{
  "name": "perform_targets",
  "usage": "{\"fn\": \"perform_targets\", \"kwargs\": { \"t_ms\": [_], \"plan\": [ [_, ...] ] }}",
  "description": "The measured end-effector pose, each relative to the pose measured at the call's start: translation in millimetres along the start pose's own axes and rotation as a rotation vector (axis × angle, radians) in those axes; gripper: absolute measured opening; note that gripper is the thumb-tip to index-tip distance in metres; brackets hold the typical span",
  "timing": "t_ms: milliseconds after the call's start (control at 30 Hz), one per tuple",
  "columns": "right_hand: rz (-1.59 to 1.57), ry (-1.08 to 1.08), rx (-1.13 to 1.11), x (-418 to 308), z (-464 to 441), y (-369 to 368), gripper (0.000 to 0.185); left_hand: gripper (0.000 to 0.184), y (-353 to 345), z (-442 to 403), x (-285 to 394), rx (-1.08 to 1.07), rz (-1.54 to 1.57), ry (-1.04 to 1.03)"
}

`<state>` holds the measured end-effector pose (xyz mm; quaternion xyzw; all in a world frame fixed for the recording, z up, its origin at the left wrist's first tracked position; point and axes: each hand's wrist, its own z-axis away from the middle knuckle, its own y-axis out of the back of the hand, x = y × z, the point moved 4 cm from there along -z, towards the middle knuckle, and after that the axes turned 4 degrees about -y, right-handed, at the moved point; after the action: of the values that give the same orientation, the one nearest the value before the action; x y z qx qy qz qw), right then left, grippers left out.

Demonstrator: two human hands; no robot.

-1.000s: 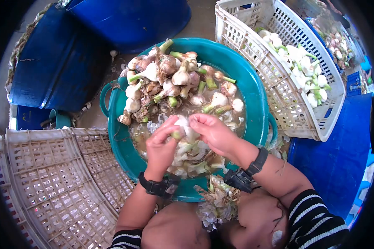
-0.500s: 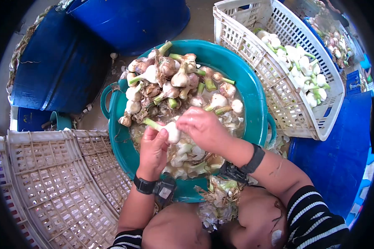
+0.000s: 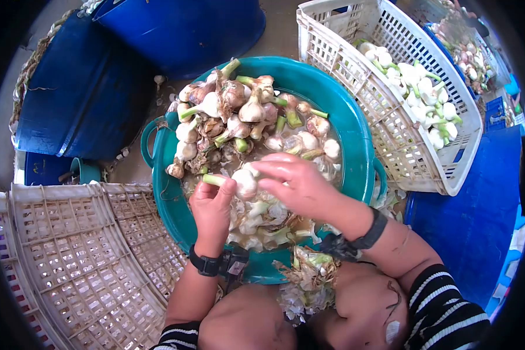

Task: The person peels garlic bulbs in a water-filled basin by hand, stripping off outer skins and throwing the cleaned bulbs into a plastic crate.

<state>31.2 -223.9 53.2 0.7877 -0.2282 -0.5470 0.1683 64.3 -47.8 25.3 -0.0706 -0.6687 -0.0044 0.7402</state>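
Left hand [image 3: 212,207] pinches a near-bare white garlic bulb [image 3: 244,185] by its stem over the tub [image 3: 356,125], right hand [image 3: 300,185] half-spread beside it; bare bulbs [image 3: 427,96] sit crated beyond the right hand, skin-on pile [image 3: 233,96] ahead looks undone.

Blue barrels [image 3: 87,87] upper left, small teal container [image 3: 87,171] below, perhaps a mug, blue surface [image 3: 466,181] at right

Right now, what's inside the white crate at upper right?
Inside the white crate: pale garlic bulbs with green stem stubs, heaped. Upper bulbs and the crate's side hide what's underneath.
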Motion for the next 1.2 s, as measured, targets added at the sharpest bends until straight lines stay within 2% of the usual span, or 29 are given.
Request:
{"fn": "perform_targets", "kwargs": {
  "t_ms": [33, 100, 167, 200, 267, 300, 367, 400, 467, 500, 533, 567, 600, 633, 700, 733, 800, 833, 900, 933, 1000, 1033, 1100, 1133, 1167, 1200],
  "plan": [
    [-0.08, 0.008, -0.071, -7.3, -6.2, -4.5, 0.024, 0.013, -3.8, 1.5, 6.7, -0.056, -0.087, -0.099],
    [-0.165, 0.014, -0.137, -8.1, -9.4, -8.7, 0.022, 0.014, -6.9, 3.7, 9.2, -0.079, -0.054, -0.095],
    [0.023, 0.136, -0.161, -9.1, -11.9, -13.2, 0.015, 0.014, -5.4, 3.4, 9.6, -0.034, -0.097, -0.088],
    [0.021, 0.138, -0.162, -10.8, -9.9, -13.2, 0.015, 0.014, -5.1, 3.3, 7.5, -0.032, -0.098, -0.088],
    [0.277, 0.217, -0.259, -22.5, 1.1, -15.3, 0.01, 0.015, -1.8, 3.7, -4.1, 0.058, -0.042, 0.061],
    [0.277, 0.216, -0.26, -20.3, 9.7, -17.3, 0.01, 0.015, -1.5, 2.1, -4.1, 0.058, -0.041, 0.063],
    [0.349, 0.18, -0.395, -10.6, 23.9, -25.7, 0.006, 0.016, 2.3, -1.7, -6.6, 0.193, 0.181, 0.221],
    [0.35, 0.183, -0.397, -6.1, 26.6, -25.1, 0.006, 0.018, 1.6, -2.2, -5.4, 0.181, 0.156, 0.192],
    [0.176, -0.197, -0.262, 6.3, 21.7, -13.0, 0.011, 0.018, 0.5, -0.3, -4.8, 0.157, 0.103, 0.13],
    [0.177, -0.201, -0.263, 5.0, 18.4, -11.0, 0.011, 0.018, -1.2, 0.7, -2.9, 0.128, 0.047, 0.068],
    [-0.104, -0.252, -0.206, -2.7, 6.8, -5.3, 0.013, 0.018, -0.8, 1.7, -4.8, 0.123, 0.047, 0.069],
    [-0.385, -0.297, -0.143, -5.7, -3.7, -2.5, 0.016, 0.017, -1.9, 1.7, -3.6, 0.04, -0.006, -0.03],
    [-0.406, -0.184, -0.148, -0.1, -8.8, -11.0, 0.02, 0.016, -4.2, 1.9, -0.8, -0.043, -0.061, -0.13],
    [-0.408, -0.183, -0.144, -0.6, -12.3, -10.3, 0.02, 0.016, -5.0, 1.8, -0.1, -0.047, -0.064, -0.132],
    [-0.144, -0.09, -0.267, -7.2, -17.0, -14.9, 0.016, 0.016, -3.7, 1.6, -0.7, -0.016, -0.038, -0.082],
    [-0.148, -0.087, -0.27, -8.5, -13.0, -16.9, 0.016, 0.016, -3.0, 1.6, -0.3, -0.011, -0.04, -0.083],
    [0.148, 0.275, -0.2, -22.2, 7.5, -19.4, 0.016, 0.021, 2.4, 1.7, -12.6, 0.138, 0.167, 0.272],
    [0.144, 0.279, -0.201, -17.7, 18.6, -21.7, 0.016, 0.021, 1.9, -0.8, -7.3, 0.142, 0.166, 0.269],
    [0.374, 0.14, -0.571, 7.5, 43.9, -36.6, 0.019, 0.025, 1.6, -0.3, -3.6, 0.287, 0.378, 0.483],
    [0.374, 0.143, -0.574, 14.4, 46.3, -31.2, 0.019, 0.03, 11.0, -1.1, -14.3, 0.192, 0.404, 0.488],
    [0.672, -0.096, -0.349, 37.0, 40.7, -9.0, 0.022, 0.033, 8.6, 0.6, -13.9, 0.182, 0.396, 0.499],
    [0.678, -0.105, -0.349, 36.5, 37.8, -9.9, 0.022, 0.037, 5.0, 1.4, -14.4, 0.167, 0.385, 0.512],
    [-0.254, -0.424, -0.167, 33.3, 23.2, -15.4, 0.026, 0.047, 1.7, 4.1, -21.3, -0.063, 0.295, 0.393],
    [-0.778, -0.896, -0.23, 37.6, 24.6, -31.5, 0.041, 0.054, -7.6, 0.6, -16.4, -0.254, 0.307, 0.19],
    [-1.207, -1.201, -0.278, 38.5, 29.9, -41.0, 0.047, 0.05, -13.8, -0.8, -8.8, -0.162, 0.276, 0.194],
    [-1.431, -1.192, -0.25, 53.4, 32.9, -48.2, 0.048, 0.046, -12.3, -6.2, -8.2, -0.127, 0.013, 0.124]
  ]
}}
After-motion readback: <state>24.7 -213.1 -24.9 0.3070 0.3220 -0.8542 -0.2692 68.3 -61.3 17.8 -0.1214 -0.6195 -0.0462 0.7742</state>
